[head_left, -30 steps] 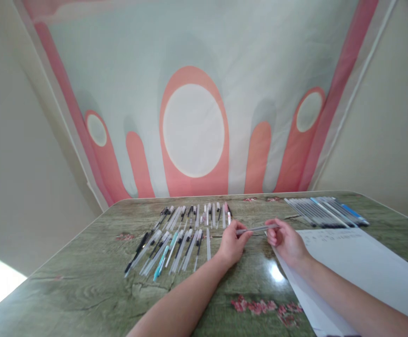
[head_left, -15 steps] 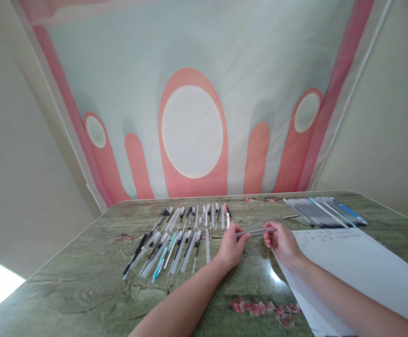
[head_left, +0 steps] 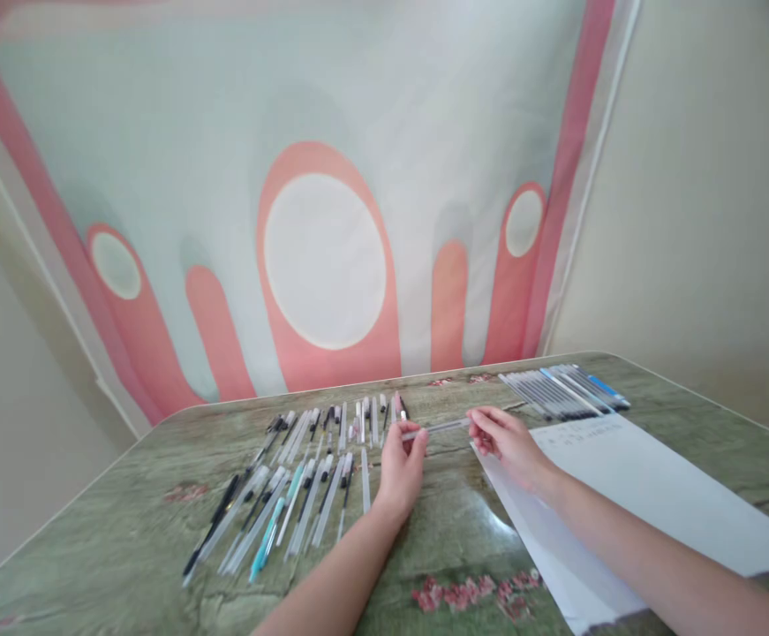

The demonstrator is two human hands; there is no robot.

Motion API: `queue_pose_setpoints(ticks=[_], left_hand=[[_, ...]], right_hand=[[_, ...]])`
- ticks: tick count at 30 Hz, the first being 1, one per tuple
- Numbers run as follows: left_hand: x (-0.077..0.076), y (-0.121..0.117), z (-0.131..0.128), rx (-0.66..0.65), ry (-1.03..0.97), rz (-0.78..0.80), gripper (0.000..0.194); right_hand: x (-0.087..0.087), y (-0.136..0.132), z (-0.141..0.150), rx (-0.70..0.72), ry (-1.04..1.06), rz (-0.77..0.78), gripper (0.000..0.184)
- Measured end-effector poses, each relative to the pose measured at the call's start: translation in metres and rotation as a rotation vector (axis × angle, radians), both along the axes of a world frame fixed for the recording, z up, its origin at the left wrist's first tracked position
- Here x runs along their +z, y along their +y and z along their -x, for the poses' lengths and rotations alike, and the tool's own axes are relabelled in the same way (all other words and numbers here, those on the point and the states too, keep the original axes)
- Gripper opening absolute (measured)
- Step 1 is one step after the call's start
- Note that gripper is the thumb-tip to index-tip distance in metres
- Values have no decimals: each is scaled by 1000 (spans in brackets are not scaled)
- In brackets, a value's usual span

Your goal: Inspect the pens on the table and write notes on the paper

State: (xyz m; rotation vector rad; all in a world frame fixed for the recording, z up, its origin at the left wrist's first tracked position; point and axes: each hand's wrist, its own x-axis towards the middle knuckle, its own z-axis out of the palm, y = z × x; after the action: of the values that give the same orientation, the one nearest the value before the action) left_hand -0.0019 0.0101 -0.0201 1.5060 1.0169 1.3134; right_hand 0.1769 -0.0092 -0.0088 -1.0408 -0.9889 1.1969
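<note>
Between my two hands is a slim, greyish see-through pen (head_left: 447,427), held almost level above the table. My left hand (head_left: 403,468) pinches its left end between thumb and fingers. At the other end, my right hand (head_left: 500,442) grips it with the fingertips. Whether a refill sits inside the pen is too small to tell. Just left of my left hand lies a single clear pen barrel (head_left: 365,481). Below my right forearm is a white sheet of paper (head_left: 649,495) with faint handwriting near its top.
Pen parts (head_left: 318,499), with barrels, caps and refills, lie in two rows on the left. A light-blue pen (head_left: 268,534) is among them. Several pens (head_left: 543,395) lie side by side at the back right. The wood-patterned table (head_left: 125,548) meets a pink-and-white backdrop (head_left: 331,362).
The camera view has swung to the right, so everything appears further left. Both hands still hold the pen, and the right hand's fingers have shifted slightly at its end.
</note>
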Motion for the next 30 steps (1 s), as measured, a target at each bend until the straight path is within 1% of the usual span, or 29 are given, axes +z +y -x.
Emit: queue_pose_setpoints(ticks=[2,5,8,11,13,15,17,19,21,23,26,30], left_hand=[[-2,0,-1,22,-49,0,26],[-4,1,-1,43,-74,-9,28],[-3,0,-1,34,-76,-26,33],[0,-2,-1,4,-99,-42,44],[1,-2,-2,-15,-125,-43,51],[-1,-1,-2,-35,-133,-30,54],[-5,0,-2,-58,-111,-6,53],[-9,1,-3,-91,-73,15,48],[-13,1,-4,-130,-36,26,43],[-15,0,-4,-166,-14,32,40],[-14,-2,-5,-191,2,35,36],[-13,-3,-5,-199,22,34,31]], right_hand=[[5,2,-6,39,-182,11,30],[11,2,-14,143,-461,-6,31],[18,-1,-16,208,-709,-124,27],[22,-2,-19,202,-965,-264,21],[20,2,-26,141,-1092,-327,20],[14,10,-38,34,-1181,-339,21],[6,19,-57,-100,-1263,-278,24],[-2,28,-78,-223,-1360,-174,25],[-9,33,-97,-317,-1467,-70,27],[-14,33,-111,-401,-1588,-6,28],[-19,31,-118,-484,-1758,50,29],[-22,28,-113,-535,-1863,28,27]])
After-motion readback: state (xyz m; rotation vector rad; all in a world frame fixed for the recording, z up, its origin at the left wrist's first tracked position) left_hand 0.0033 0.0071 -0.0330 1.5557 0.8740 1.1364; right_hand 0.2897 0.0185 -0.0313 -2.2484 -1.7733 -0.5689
